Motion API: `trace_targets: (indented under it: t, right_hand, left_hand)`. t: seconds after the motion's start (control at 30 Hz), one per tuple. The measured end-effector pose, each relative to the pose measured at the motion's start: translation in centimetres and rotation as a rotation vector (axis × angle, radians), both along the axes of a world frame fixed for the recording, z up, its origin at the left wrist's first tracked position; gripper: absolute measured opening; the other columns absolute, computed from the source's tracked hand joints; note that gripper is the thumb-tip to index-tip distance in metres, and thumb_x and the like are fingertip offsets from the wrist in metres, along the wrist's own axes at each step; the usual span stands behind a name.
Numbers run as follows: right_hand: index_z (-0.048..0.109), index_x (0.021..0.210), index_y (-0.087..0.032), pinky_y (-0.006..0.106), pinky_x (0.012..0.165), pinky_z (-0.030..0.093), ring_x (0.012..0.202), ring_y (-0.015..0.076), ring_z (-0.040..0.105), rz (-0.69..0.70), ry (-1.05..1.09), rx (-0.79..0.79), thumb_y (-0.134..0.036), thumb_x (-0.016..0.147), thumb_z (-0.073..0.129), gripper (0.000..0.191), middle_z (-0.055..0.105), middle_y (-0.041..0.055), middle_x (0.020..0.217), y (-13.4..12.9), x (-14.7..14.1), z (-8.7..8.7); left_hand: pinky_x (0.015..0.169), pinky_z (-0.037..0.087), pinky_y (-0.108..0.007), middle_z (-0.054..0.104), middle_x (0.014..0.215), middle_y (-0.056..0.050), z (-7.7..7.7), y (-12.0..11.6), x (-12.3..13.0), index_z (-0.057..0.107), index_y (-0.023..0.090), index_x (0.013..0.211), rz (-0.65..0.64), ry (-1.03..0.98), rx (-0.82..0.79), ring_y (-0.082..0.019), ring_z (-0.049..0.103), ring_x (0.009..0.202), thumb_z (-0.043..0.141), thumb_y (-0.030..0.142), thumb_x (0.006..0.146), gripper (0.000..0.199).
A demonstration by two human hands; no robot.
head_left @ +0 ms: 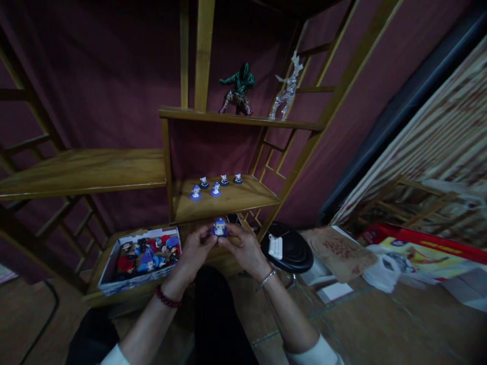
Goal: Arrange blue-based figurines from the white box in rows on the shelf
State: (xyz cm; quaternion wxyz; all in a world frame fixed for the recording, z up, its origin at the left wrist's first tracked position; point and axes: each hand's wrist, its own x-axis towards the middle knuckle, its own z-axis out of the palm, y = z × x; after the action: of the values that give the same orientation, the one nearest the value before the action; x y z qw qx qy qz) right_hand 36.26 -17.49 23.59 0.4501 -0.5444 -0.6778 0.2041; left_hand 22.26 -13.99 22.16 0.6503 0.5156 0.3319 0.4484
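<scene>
A small purple-haired figurine (219, 227) on a purple base is held upright between both hands, in front of the shelf. My left hand (197, 247) is closed on its left side, fingers at the base. My right hand (244, 247) pinches it from the right. Just beyond, on the wooden shelf (228, 206), stand two similar purple figurines, one at the left (195, 193) and one nearer the middle (215, 190). Behind them are three small white-and-black figurines (223, 180) on dark bases. A patterned box (139, 280) full of mixed red, blue and black figurines sits on the lower shelf, left of my hands.
The upper shelf (243, 119) bears a green-torsoed figure (239, 88) and a clear deer statuette (286, 91). A black round stool (294, 251) with a white object on it stands at the right. Beyond it lie a brown paper bag (338, 248), a white plastic bag (382, 271) and a red-yellow package (422, 253).
</scene>
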Motion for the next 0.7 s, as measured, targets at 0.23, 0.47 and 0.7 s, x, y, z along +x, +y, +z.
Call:
trace_targets:
  t: [0.23,0.47,0.7]
  right_hand:
    - [0.060,0.104,-0.022,0.032,0.082,0.048,0.088,0.0178,0.060,0.017,0.010,0.050,-0.030,0.074,0.062,0.031,0.063,0.0039,0.102,0.7,1.0,-0.5]
    - [0.059,0.105,-0.021,0.032,0.080,0.048,0.088,0.0176,0.060,0.070,0.031,0.055,-0.031,0.075,0.060,0.031,0.064,0.0043,0.100,1.1,2.6,-0.6]
    - [0.059,0.103,-0.021,0.030,0.079,0.048,0.087,0.0172,0.061,0.104,0.026,0.056,-0.031,0.074,0.062,0.031,0.064,0.0041,0.098,1.3,3.3,-1.0]
  left_hand:
    - [0.087,0.044,-0.033,0.066,0.099,-0.007,0.1,0.2,1.0,0.060,0.014,0.102,0.054,0.006,0.044,-0.020,0.059,0.096,0.062,0.023,0.068,0.035]
    - [0.083,0.047,-0.033,0.065,0.102,-0.007,-0.1,-0.1,2.7,0.058,0.015,0.101,0.114,-0.018,0.054,-0.020,0.058,0.096,0.062,0.024,0.068,0.035]
    - [0.081,0.048,-0.032,0.065,0.098,-0.007,-0.7,-0.6,3.3,0.059,0.014,0.098,0.189,-0.004,0.058,-0.019,0.059,0.093,0.062,0.026,0.067,0.033]
